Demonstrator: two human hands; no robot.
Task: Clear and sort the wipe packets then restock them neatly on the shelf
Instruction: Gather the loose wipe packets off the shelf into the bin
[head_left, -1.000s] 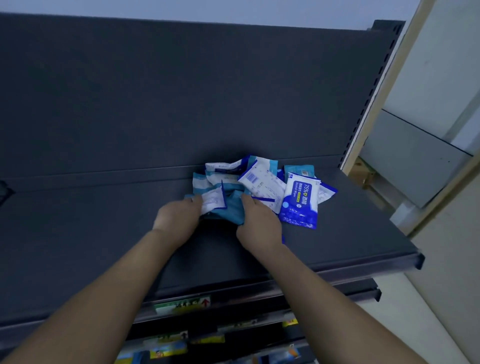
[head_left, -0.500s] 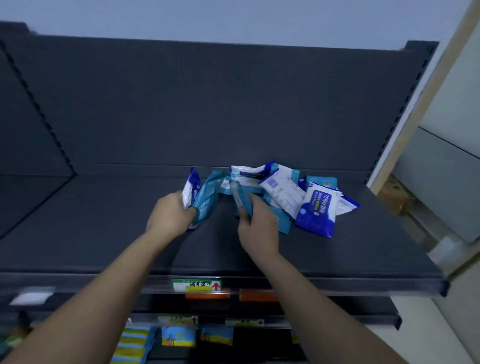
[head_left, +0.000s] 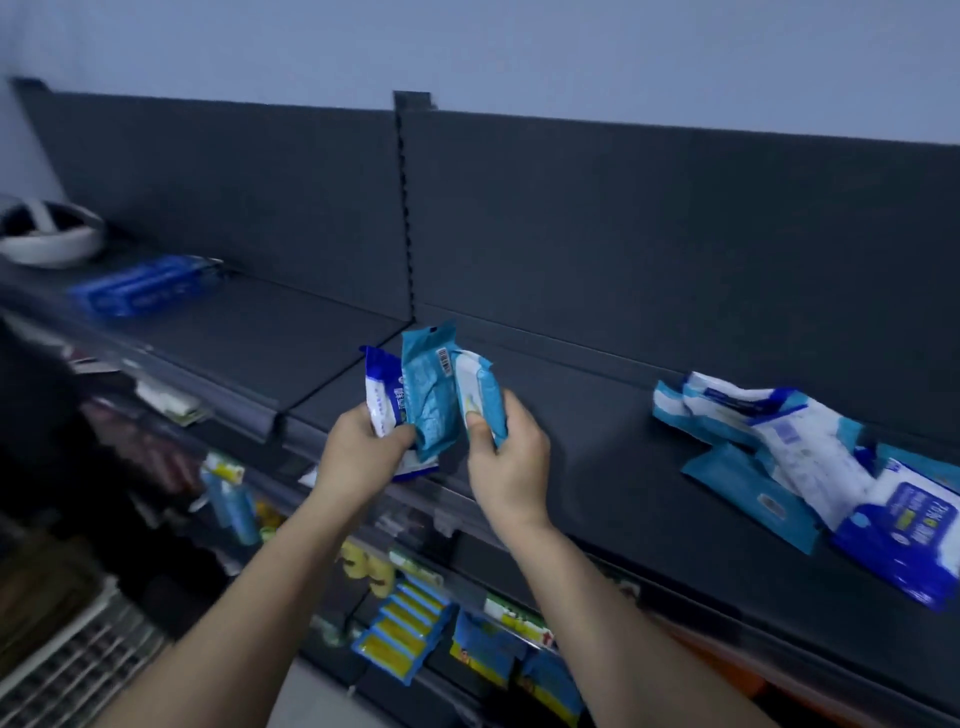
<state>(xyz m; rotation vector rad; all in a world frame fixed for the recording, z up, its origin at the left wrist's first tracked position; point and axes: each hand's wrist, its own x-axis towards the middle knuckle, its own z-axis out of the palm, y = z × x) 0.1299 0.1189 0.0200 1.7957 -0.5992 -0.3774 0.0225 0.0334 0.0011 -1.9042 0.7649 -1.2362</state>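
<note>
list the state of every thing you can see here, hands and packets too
left hand, grips blue-white packet and teal packet, both upright
right hand, pinches white-flap packet, upright
loose pile, jumbled and overlapping on the shelf, right side
blue packs, lying flat far left, blurred

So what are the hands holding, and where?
The left hand grips a white packet and a teal packet by their lower ends; the right hand pinches a third packet low down.
</note>
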